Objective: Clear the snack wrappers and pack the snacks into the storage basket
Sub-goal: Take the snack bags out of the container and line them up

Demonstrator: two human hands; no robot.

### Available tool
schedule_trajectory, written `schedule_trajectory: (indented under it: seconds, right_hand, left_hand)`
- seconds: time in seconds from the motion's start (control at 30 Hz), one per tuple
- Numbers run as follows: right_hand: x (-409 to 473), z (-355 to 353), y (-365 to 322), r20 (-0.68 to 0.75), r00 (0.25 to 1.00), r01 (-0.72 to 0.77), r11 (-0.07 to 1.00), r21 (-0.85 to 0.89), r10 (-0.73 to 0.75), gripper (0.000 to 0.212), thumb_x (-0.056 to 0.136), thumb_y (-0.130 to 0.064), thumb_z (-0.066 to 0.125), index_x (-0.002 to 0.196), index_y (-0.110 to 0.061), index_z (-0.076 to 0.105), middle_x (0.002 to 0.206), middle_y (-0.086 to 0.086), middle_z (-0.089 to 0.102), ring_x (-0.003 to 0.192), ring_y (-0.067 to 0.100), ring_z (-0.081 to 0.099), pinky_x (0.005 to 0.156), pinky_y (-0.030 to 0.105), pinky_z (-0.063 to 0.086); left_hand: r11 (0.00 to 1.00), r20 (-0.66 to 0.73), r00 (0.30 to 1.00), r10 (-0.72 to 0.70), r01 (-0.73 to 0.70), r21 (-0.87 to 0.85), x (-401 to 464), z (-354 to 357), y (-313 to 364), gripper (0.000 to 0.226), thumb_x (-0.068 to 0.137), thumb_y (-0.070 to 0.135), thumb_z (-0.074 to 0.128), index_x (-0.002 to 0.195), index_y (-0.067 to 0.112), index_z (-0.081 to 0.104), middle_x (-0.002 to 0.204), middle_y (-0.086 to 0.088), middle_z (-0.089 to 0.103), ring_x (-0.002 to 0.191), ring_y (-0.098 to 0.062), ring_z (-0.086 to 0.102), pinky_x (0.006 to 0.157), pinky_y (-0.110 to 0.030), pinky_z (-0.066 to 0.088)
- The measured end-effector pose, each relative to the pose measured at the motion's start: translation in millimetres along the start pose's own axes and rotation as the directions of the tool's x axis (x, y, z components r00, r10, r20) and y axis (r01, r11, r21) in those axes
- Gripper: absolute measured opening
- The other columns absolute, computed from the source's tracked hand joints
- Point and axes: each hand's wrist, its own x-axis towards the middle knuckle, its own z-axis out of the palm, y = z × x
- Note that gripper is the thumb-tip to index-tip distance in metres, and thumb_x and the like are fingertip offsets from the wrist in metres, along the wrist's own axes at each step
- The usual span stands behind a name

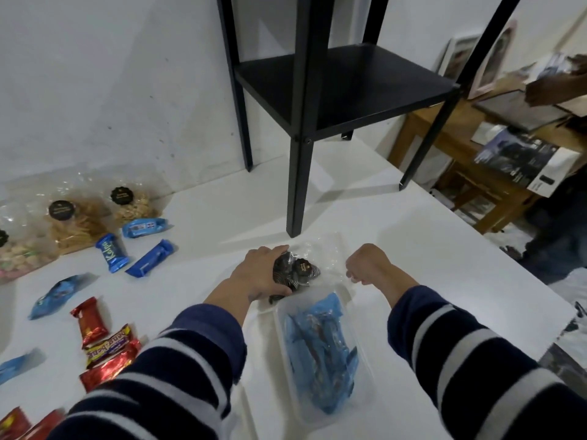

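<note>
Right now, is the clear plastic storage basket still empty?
No, the clear plastic storage basket already holds light blue snack packets.

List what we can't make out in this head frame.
- Dark snack bag: label print too small; left hand covers part of it.
- Right hand: fingers curled away from the camera, so a pinch on the clear bag can't be confirmed.
- Red bars: cut by the bottom-left edge and the sleeve.
- Clear basket: what lies under the blue packs is hidden.
</note>
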Motion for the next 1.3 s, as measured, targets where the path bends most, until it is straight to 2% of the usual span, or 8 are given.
schedule_trajectory:
  seconds: [0.13,0.3,0.5,0.6,0.87,1.0,1.17,1.3]
  right_hand:
    - [-4,-4,-10,0.065,0.996,-0.067,0.969,0.237,0.053,0.011,0.087,-0.004,0.053,0.078,-0.005,0.059,0.073,0.009,0.059,0.063,0.020,0.056,0.055,0.025,0.047]
    - [-22,-2,-40,0.109,0.980,0.139,0.966,0.220,-0.166,0.024,0.087,0.007,0.053,0.109,0.010,0.062,0.069,0.008,0.050,0.059,0.015,0.047,0.058,0.022,0.043]
    - [-49,8,-81,-0.079,0.909,0.399,0.910,-0.112,-0.409,0.020,0.088,-0.012,0.055,0.095,0.001,0.068,0.085,0.007,0.064,0.084,0.023,0.061,0.059,0.021,0.045]
    - [-59,10,-93,-0.100,0.892,0.432,0.897,-0.095,-0.440,0.026,0.087,-0.009,0.057,0.108,0.001,0.069,0.109,0.014,0.069,0.094,0.025,0.063,0.089,0.033,0.053]
    - [-76,29,-115,-0.042,0.882,0.471,0.882,0.023,-0.470,0.035,0.086,-0.013,0.062,0.116,0.006,0.064,0.090,0.015,0.060,0.079,0.019,0.048,0.069,0.028,0.042]
    - [-70,35,-122,-0.117,0.892,0.434,0.899,-0.052,-0.437,0.028,0.087,-0.013,0.060,0.108,0.005,0.068,0.106,0.012,0.070,0.094,0.027,0.066,0.088,0.036,0.055]
    - [-69,35,-123,-0.078,0.884,0.462,0.887,0.007,-0.460,0.029,0.088,-0.017,0.059,0.113,-0.005,0.068,0.100,0.009,0.063,0.087,0.016,0.051,0.078,0.026,0.043]
    - [-74,40,-131,-0.100,0.884,0.462,0.887,0.025,-0.457,0.038,0.086,-0.009,0.058,0.118,0.011,0.057,0.120,0.029,0.060,0.106,0.027,0.064,0.092,0.045,0.050]
  left_hand:
    - [0.997,-0.069,0.995,-0.071,0.071,-0.004,-11,6,-6,0.097,0.070,0.051,0.076,0.148,0.034,0.022,0.137,-0.003,0.042,0.128,-0.026,0.036,0.104,-0.040,0.038]
    - [0.980,-0.168,0.966,-0.197,0.188,-0.065,-35,14,-16,0.094,0.070,0.053,0.074,0.146,0.036,0.021,0.132,-0.003,0.043,0.120,-0.027,0.045,0.096,-0.037,0.043]
    - [0.945,-0.212,0.922,-0.323,0.300,-0.133,-67,19,-34,0.103,0.069,0.053,0.075,0.148,0.034,0.013,0.127,-0.005,0.042,0.111,-0.028,0.053,0.090,-0.042,0.049]
    - [0.935,-0.217,0.910,-0.352,0.331,-0.131,-79,16,-41,0.104,0.071,0.050,0.075,0.149,0.034,0.007,0.128,-0.005,0.041,0.110,-0.029,0.054,0.088,-0.041,0.050]
    - [0.926,-0.222,0.901,-0.372,0.343,-0.158,-93,16,-48,0.102,0.075,0.043,0.075,0.149,0.035,0.005,0.126,-0.009,0.041,0.108,-0.032,0.055,0.089,-0.044,0.050]
    - [0.922,-0.223,0.900,-0.375,0.336,-0.194,-93,17,-50,0.102,0.075,0.041,0.076,0.149,0.037,0.006,0.126,-0.009,0.040,0.109,-0.031,0.054,0.092,-0.044,0.049]
    - [0.929,-0.233,0.905,-0.356,0.316,-0.194,-94,20,-53,0.102,0.076,0.043,0.074,0.150,0.036,0.004,0.127,-0.010,0.041,0.111,-0.030,0.054,0.094,-0.042,0.048]
    - [0.931,-0.235,0.906,-0.353,0.315,-0.184,-92,21,-55,0.103,0.075,0.045,0.074,0.150,0.037,0.003,0.126,-0.009,0.040,0.109,-0.030,0.054,0.091,-0.041,0.049]
